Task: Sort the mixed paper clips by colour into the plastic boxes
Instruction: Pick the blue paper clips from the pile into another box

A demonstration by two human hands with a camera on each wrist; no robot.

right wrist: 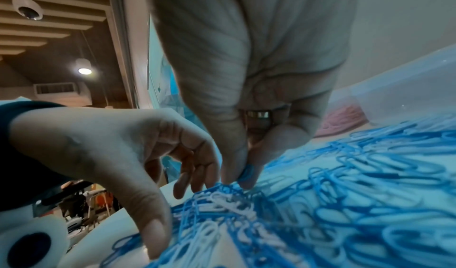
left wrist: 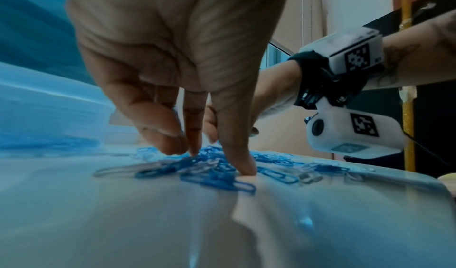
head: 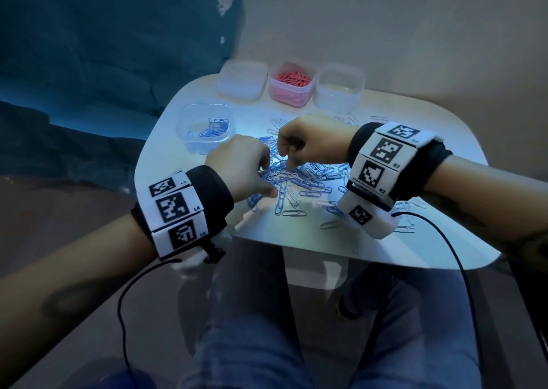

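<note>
A pile of blue and white paper clips (head: pixel 299 181) lies spread over the middle of the white table (head: pixel 296 240). My right hand (head: pixel 284 159) reaches down into the pile's far side. In the right wrist view its thumb and forefinger (right wrist: pixel 238 178) pinch a blue clip (right wrist: pixel 248 171) just above the heap. My left hand (head: pixel 267 181) rests on the pile's left edge. Its thumb tip (left wrist: pixel 243 167) presses the table, apart from the fingers (left wrist: pixel 172 141), which touch the clips. A clear box (head: pixel 204 128) at the left holds blue clips. A box of pink clips (head: pixel 292 82) stands at the back.
A cloudy white box (head: pixel 241 79) and a clear box (head: pixel 338 88) flank the pink one at the table's far edge. Loose clips (head: pixel 406 228) lie scattered near the right front edge. My knees are under the table's near edge.
</note>
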